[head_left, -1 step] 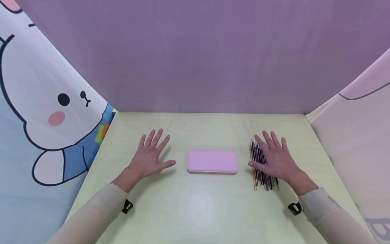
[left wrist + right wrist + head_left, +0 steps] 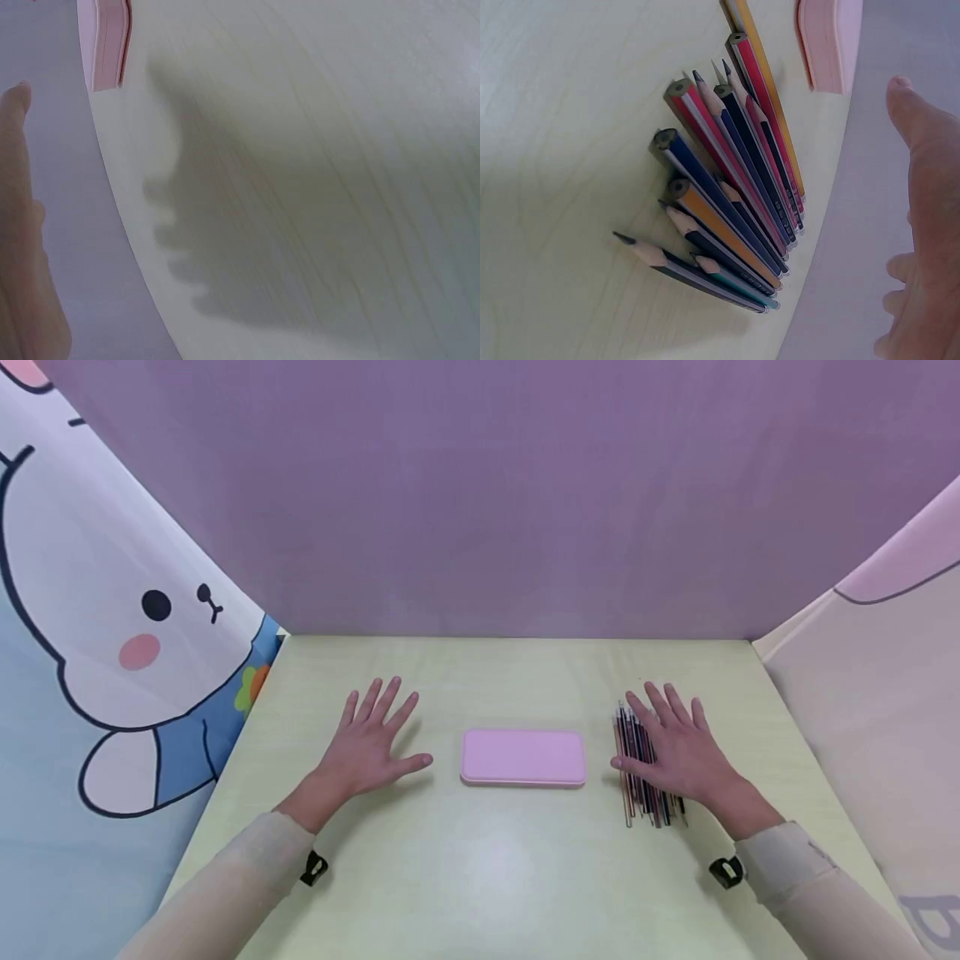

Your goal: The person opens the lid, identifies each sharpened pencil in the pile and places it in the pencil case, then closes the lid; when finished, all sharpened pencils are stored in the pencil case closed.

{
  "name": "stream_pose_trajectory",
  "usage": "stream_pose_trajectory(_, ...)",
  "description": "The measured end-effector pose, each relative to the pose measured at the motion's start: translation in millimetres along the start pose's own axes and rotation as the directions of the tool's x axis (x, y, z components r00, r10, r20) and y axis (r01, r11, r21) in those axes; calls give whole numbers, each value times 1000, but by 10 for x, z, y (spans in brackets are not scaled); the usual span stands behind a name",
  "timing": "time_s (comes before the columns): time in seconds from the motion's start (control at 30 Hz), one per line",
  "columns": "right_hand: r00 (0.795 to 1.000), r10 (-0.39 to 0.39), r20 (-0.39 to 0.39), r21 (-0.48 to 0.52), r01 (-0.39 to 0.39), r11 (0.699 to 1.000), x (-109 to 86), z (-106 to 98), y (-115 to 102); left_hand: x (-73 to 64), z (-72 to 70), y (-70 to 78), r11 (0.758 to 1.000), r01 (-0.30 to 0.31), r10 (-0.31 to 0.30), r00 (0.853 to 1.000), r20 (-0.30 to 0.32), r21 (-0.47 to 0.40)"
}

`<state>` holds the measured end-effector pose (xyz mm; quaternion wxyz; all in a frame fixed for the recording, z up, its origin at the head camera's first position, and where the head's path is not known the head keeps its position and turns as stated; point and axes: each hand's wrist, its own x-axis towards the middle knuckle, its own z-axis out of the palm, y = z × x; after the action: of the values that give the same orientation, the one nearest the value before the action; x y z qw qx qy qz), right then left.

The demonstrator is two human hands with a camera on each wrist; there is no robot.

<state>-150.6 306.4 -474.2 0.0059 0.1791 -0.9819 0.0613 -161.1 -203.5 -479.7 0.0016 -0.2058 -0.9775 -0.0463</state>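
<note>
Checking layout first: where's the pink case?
In the head view, the pink case lies near centre, between the left hand and the pencils on the right.

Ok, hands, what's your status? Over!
Left hand and right hand: spread, empty. Flat pink rectangular case: closed, between them. Multicoloured wooden pencils: loose beneath right hand. Nothing atop the case.

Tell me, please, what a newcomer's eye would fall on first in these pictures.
The large cartoon character on the left backdrop would probably draw the eye first. Next might come the pink case on the pale table, between the outspread left hand and right hand, and the pencils beneath the right.
</note>
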Motion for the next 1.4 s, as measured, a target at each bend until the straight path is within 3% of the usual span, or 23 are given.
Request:
stream_pose_trajectory(0.2, 1000, 7, -3, -3, -7, 1000, -22, -26, 2, -4, -25, 9, 1000, 0, 0, 1000, 7, 3)
stream_pose_trajectory(0.7, 999, 19, -42, 17, -18, 1000, -130, -56, -79, -37, -25, 3, 999, -33, 31, 999, -42, -35)
stream_pose_trajectory(0.9, 998, -5, -65, 106, 12, 994, -147, -71, -120, -31, -8, 27, 984, -92, 86, 995, -47, -155)
stream_pose_trajectory(1.0, 995, -42, -89, 163, 56, 985, -138, -106, -162, -31, 18, 42, 951, -134, 124, 991, -53, -280)
stream_pose_trajectory(1.1, 993, -66, -101, 215, 87, 973, -123, -147, -221, -36, 47, 60, 896, -148, 139, 989, -52, -418)
stream_pose_trajectory(1.3, 995, -55, -79, 328, 78, 941, -108, -189, -347, -56, 158, 127, 778, -56, 74, 997, 4, -626)
stream_pose_trajectory(1.4, 996, -57, -76, 377, 81, 923, -100, -168, -404, -56, 232, 167, 747, -28, 62, 998, 29, -664)
